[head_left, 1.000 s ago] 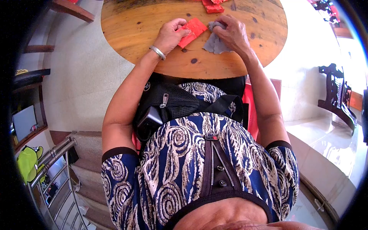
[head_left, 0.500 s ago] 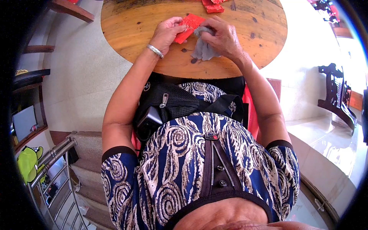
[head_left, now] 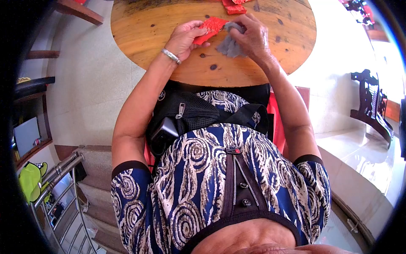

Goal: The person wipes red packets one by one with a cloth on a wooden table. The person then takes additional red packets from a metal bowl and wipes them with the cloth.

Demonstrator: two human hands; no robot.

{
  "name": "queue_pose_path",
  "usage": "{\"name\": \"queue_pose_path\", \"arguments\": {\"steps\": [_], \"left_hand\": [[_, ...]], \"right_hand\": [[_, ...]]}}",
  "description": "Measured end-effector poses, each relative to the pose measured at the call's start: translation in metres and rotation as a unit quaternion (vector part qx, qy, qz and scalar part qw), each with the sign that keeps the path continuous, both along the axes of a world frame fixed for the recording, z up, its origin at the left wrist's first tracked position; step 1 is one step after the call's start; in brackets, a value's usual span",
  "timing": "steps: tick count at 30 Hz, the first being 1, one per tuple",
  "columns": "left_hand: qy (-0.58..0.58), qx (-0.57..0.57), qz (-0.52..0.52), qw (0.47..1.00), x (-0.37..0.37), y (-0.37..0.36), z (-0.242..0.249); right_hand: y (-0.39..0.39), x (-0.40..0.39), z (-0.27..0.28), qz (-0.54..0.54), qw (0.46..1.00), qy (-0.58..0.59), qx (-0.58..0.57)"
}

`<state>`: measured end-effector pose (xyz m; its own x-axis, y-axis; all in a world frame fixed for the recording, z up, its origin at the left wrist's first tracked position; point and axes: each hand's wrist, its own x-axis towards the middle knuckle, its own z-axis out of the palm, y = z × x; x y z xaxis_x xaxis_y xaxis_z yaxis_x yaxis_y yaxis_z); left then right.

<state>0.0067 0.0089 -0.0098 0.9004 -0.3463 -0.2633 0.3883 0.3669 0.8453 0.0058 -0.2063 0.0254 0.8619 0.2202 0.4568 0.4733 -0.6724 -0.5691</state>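
My left hand [head_left: 186, 38] pinches a red envelope [head_left: 212, 28] by its lower left part, thumb on top. The envelope is flat, tilted, with gold-toned markings on its face. In my right hand [head_left: 253, 37] a crumpled grey cloth [head_left: 230, 45] is gripped between thumb and fingers, and its loose end hangs down over the wooden table [head_left: 169, 72]. The bunched upper part of the cloth is right at the envelope's right edge. Beyond my hands, more red envelopes [head_left: 234, 9] lie on the table near the top edge of the view.
The round table's near edge is in front of my lap. A black waist bag [head_left: 186, 112] with a dark boxy device [head_left: 165, 130] rests on me. Metal stair railing [head_left: 63, 169] and steps stand at lower left; a dark carved wooden chair [head_left: 370, 103] is at right.
My right hand has shifted up and to the right with the grey cloth, which uncovers some table below. The red envelope now tilts and bends slightly in my left hand.
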Motion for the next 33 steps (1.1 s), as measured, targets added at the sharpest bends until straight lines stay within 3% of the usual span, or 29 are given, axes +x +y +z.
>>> {"name": "queue_pose_path", "arguments": {"steps": [6,10,12,22,25,29,33], "left_hand": [[-0.002,0.008,-0.006,1.000,0.000,0.002,-0.001],[-0.008,-0.013,-0.021,1.000,0.003,0.004,-0.005],[-0.020,0.014,-0.026,0.999,0.003,0.003,-0.005],[0.005,0.015,-0.010,1.000,-0.001,-0.001,0.004],[-0.020,0.029,0.008,0.999,-0.002,-0.003,-0.001],[-0.109,0.146,0.017,0.983,-0.002,-0.008,-0.006],[-0.167,0.231,0.029,0.958,-0.008,-0.013,0.001]], "right_hand": [[0.015,-0.014,0.011,0.133,0.991,-0.012,-0.018],[0.016,-0.017,0.015,0.153,0.988,0.013,0.003],[0.013,-0.013,0.013,0.073,0.997,0.022,0.003],[-0.010,0.007,0.004,-0.029,0.999,-0.036,-0.027],[-0.012,0.006,0.014,-0.064,0.997,-0.035,0.033],[-0.012,0.004,0.014,-0.034,0.998,-0.015,0.049],[0.008,-0.003,0.008,0.095,0.994,-0.055,-0.002]]}}
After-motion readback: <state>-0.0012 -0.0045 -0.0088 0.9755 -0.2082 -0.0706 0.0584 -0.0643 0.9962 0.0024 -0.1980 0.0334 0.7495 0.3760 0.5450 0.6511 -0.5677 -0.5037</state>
